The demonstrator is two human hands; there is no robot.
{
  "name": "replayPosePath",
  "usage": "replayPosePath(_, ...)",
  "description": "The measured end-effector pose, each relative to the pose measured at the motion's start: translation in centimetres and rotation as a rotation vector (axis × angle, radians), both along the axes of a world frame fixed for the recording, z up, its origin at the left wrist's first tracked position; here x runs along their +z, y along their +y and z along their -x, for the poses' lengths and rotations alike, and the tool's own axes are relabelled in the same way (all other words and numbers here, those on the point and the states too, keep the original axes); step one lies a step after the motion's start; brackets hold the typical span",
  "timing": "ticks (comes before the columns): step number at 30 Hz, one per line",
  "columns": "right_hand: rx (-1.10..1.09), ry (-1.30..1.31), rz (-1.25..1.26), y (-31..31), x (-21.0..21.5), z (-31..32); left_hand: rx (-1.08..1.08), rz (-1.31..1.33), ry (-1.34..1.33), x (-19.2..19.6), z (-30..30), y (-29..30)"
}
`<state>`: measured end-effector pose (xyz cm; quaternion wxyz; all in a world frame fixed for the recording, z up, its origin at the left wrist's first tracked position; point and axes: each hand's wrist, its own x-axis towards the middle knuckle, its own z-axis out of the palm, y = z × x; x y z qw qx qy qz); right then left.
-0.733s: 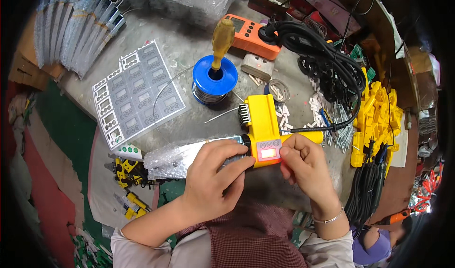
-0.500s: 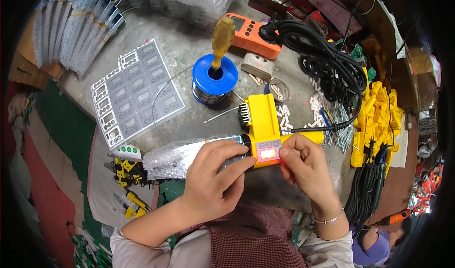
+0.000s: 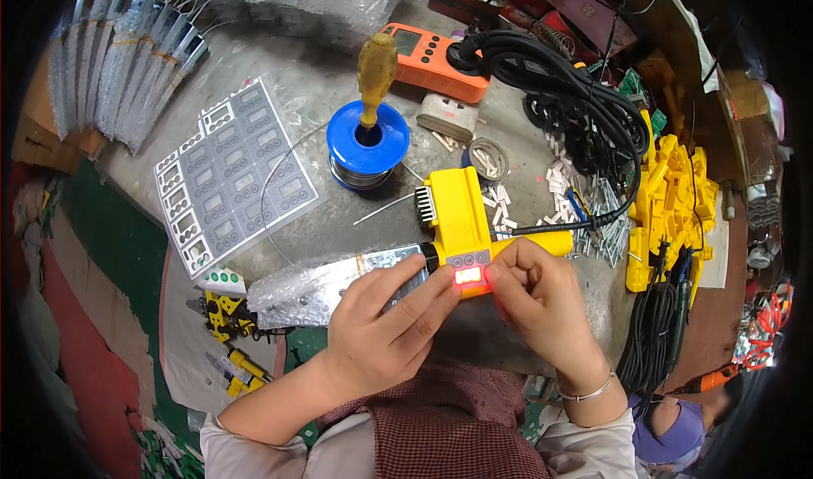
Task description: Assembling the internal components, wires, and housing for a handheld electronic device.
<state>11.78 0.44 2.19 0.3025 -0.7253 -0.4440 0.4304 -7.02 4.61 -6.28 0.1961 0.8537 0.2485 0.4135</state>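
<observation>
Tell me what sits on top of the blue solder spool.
A tool with a worn yellow handle stands upright in the centre hole of the blue solder spool. Its tip is hidden inside the hole, so what kind of tool it is cannot be told. Grey wire is wound beneath the blue flange.

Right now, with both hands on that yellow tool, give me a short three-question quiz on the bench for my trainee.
1. True or false: the red display on the yellow tool is lit.
2. What stands in the hole of the blue solder spool? A) a pen B) a yellow-handled tool C) a brush
3. Fill in: the sheet of grey label stickers lies to the ____ of the spool.

Key
1. True: the panel glows red between the left hand and the right hand, whose fingertips press beside it.
2. B: the yellow-handled tool stands upright in the spool.
3. Left, on the grey table.
</observation>
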Motion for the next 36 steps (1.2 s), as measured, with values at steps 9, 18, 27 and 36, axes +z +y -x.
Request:
replayPosePath(9,0.267,-0.521,-0.21,0.5,0.1,-0.2,0.071,-0.129,0.046,-0.3,-0.4,-0.2)
replayPosePath(18,0.376,-0.86,-0.385,1.6,0.2,-2.2,0.037,-0.101,0.031,-0.2,-0.5,-0.1)
replayPosePath(27,0.447,-0.664,-0.271,2.9,-0.2,-3.1,0.015,-0.089,0.045,0.0,-0.5,0.0)
replayPosePath(36,0.478,-0.546,-0.24,3.4,-0.5,-3.8,0.001,-0.053,0.06,0.5,-0.3,-0.1)
